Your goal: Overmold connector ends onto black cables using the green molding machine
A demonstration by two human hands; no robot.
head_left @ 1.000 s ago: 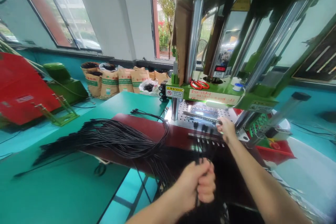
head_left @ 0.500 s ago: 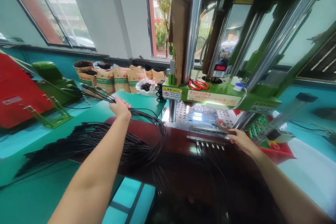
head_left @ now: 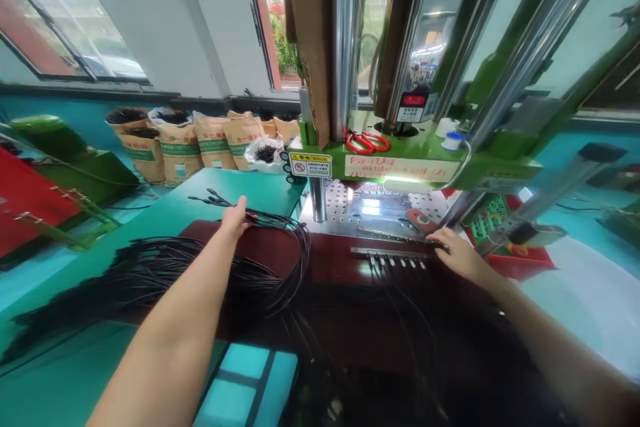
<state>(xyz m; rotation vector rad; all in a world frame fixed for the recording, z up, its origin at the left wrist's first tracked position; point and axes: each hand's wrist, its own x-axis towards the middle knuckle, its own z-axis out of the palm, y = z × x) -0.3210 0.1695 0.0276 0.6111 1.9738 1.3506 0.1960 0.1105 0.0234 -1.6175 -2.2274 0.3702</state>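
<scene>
My left hand (head_left: 236, 219) is closed around a bundle of thin black cables (head_left: 280, 221) above the table's far left side. The cable tips stick out to the left, and the rest loops down to the right. With its fingertips, my right hand (head_left: 454, 252) grips the right end of a narrow dark metal strip (head_left: 390, 236) at the press's front edge. Just nearer lies a metal bar (head_left: 363, 253) with several silver connectors in a row, black cables trailing from them. A large heap of black cables (head_left: 150, 267) lies left, partly behind my left forearm.
A green press (head_left: 320, 140) with steel columns stands ahead; red-handled scissors (head_left: 367, 142) rest on it. Right of it is a red tray (head_left: 530, 260) with a green button panel (head_left: 490, 223). Paper sacks (head_left: 183, 150) line the wall. A turquoise box-like object (head_left: 245, 380) sits near me.
My left hand has lowered the cable bundle toward the table, and its tips are now nearer the green surface. My right hand stays at the strip's end. The view has shifted.
</scene>
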